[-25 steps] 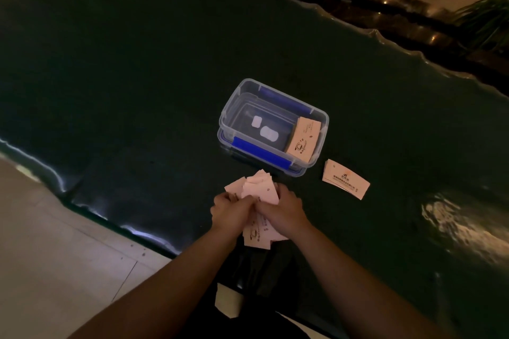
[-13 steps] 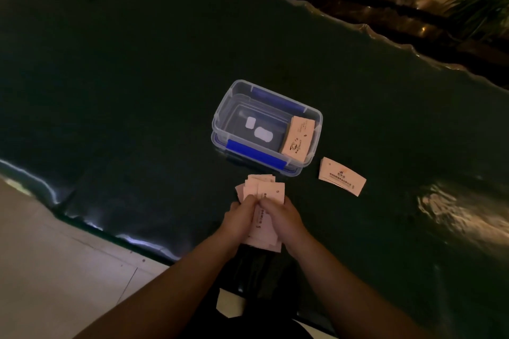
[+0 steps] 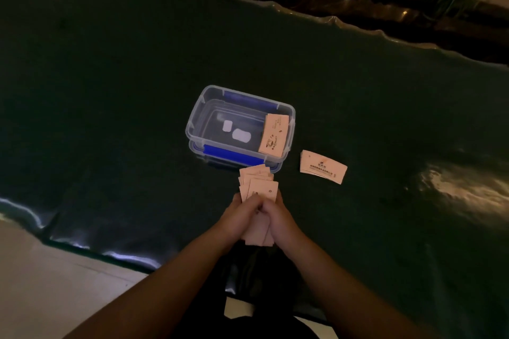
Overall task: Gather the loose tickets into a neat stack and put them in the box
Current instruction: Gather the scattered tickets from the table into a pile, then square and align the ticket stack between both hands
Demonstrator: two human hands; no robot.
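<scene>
Both hands are clamped together around a bundle of tickets (image 3: 258,184), the left hand (image 3: 239,219) and the right hand (image 3: 278,219) pressing its sides so the uneven upper ends fan out above the knuckles and the lower ends poke out below the palms. Just beyond the grip, nearly touching the fanned ends, stands the clear box (image 3: 196,121) with blue latches, one ticket (image 3: 274,133) leaning inside its right end. Another loose ticket (image 3: 322,166) lies flat on the dark table (image 3: 110,77), right of the grip and beside the box.
</scene>
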